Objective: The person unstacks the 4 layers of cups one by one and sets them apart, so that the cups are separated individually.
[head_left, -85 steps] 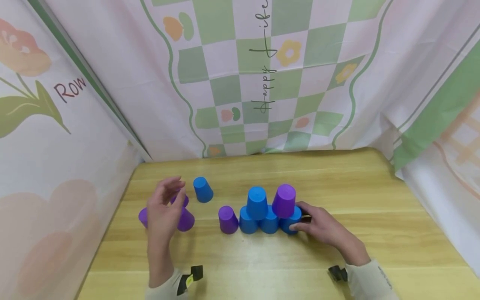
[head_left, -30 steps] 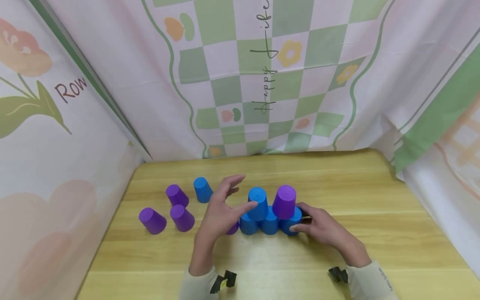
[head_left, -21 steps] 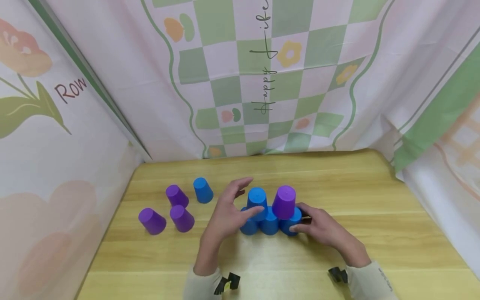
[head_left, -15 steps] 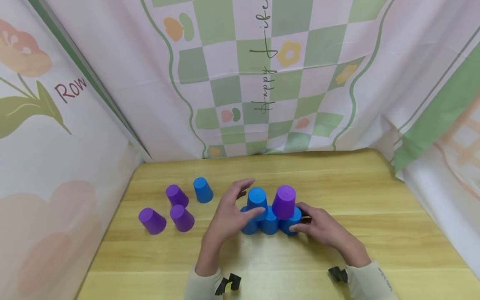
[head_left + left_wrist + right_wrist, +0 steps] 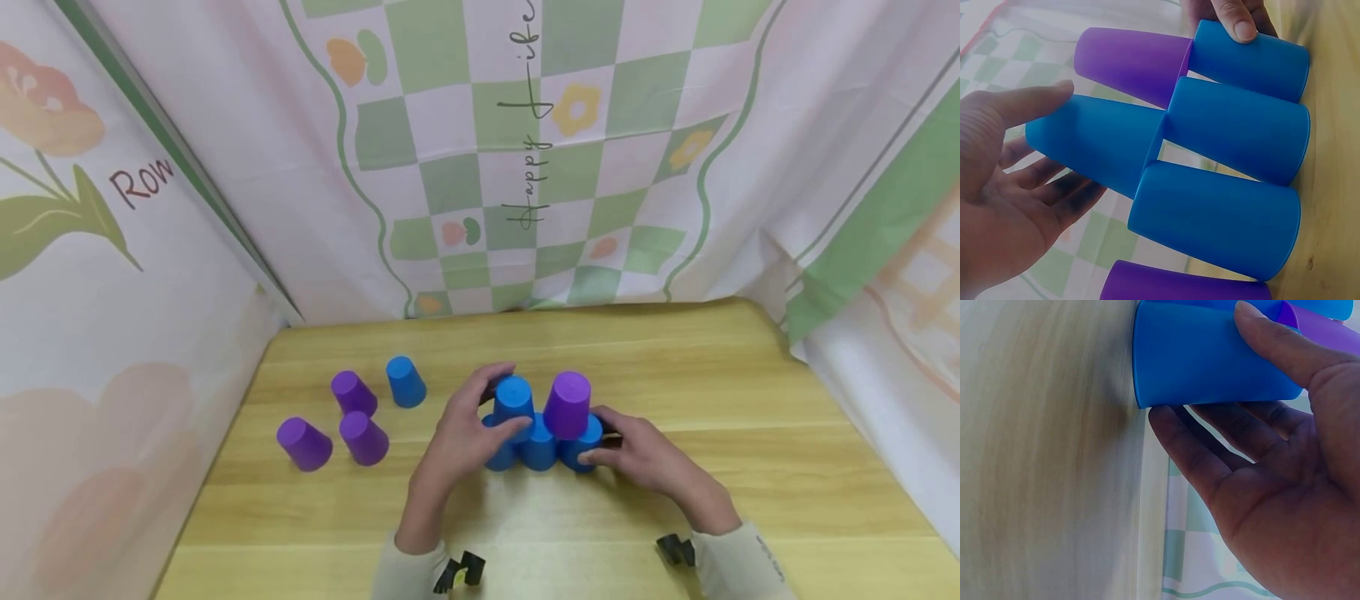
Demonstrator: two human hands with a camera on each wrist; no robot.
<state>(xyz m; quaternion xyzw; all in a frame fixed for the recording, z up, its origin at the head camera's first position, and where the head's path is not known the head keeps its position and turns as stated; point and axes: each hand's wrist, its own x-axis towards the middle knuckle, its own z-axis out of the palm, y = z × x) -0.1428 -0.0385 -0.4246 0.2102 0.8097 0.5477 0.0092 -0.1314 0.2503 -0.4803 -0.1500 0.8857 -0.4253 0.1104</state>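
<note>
Three upside-down blue cups stand in a row: a left one, a middle one and a right one. Across the left and middle cups sits an upper blue cup. An upper purple cup bridges the middle and right ones. My left hand holds the upper blue cup, thumb on its near side and fingers round the far side. With thumb and fingers my right hand grips the right blue cup of the row. Left of the row, a purple cup is hidden behind my left hand in the head view.
On the left of the wooden table stand three upside-down purple cups and a single blue cup. A patterned curtain hangs along the back edge, with more cloth at both sides.
My left hand has moved right from the purple cups on the left to the upper blue cup, and its fingers have closed in around it. My right hand stays on its cup.
</note>
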